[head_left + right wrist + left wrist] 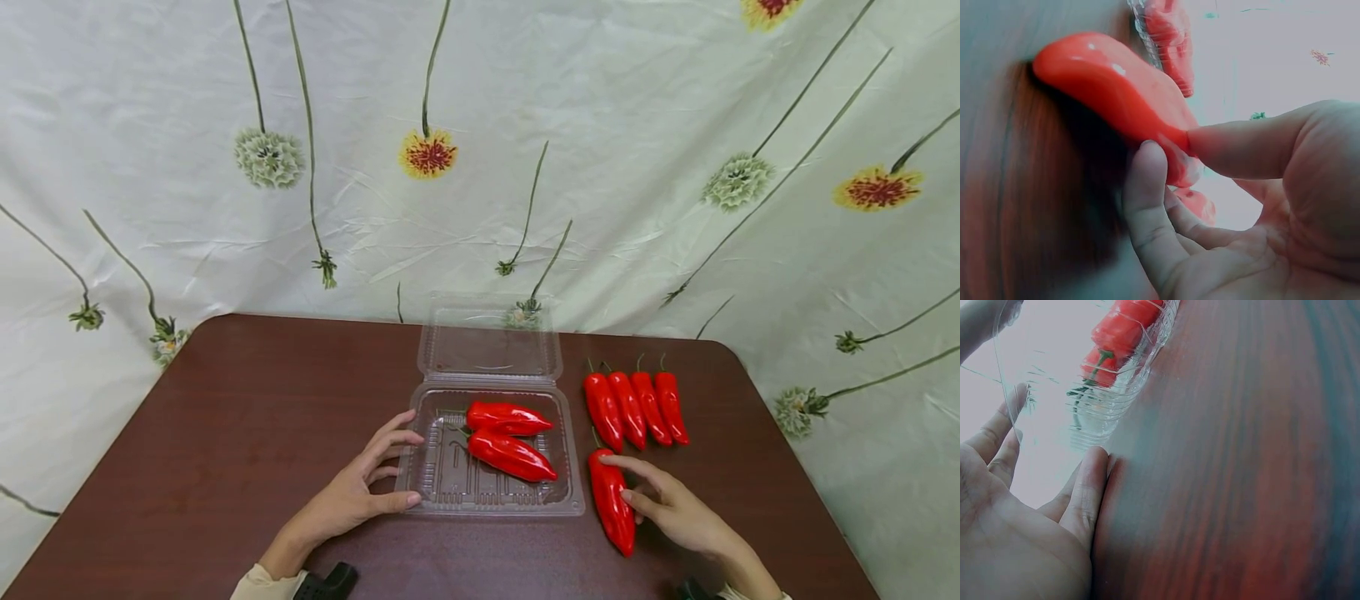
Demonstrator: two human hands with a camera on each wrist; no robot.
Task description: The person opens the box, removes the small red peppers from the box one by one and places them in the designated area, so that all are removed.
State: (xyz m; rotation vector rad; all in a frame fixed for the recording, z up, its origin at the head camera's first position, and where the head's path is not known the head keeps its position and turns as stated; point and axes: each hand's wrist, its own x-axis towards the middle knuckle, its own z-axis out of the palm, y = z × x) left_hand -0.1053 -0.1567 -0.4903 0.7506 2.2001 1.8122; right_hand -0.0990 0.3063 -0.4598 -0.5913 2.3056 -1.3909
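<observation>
A clear plastic clamshell box (495,508) lies open on the table, its lid (487,350) tipped back behind it. Two red peppers (513,457) with green stems lie side by side inside, tips to the right. My left hand (348,492) is at the box's left side, fingers spread along the wall and thumb by the front corner. To the right of the box, my right hand (686,512) pinches another red pepper (613,508) between thumb and fingers. In the right wrist view, the tip of this pepper (1094,62) points away from the hand above a dark shadow.
Several more red peppers (633,408) lie in a slanted row at the right rear, stems toward the back. The dark brown table (247,417) ends at a pale flowered cloth (360,217) hanging behind. The raised lid overlaps that cloth in the head view.
</observation>
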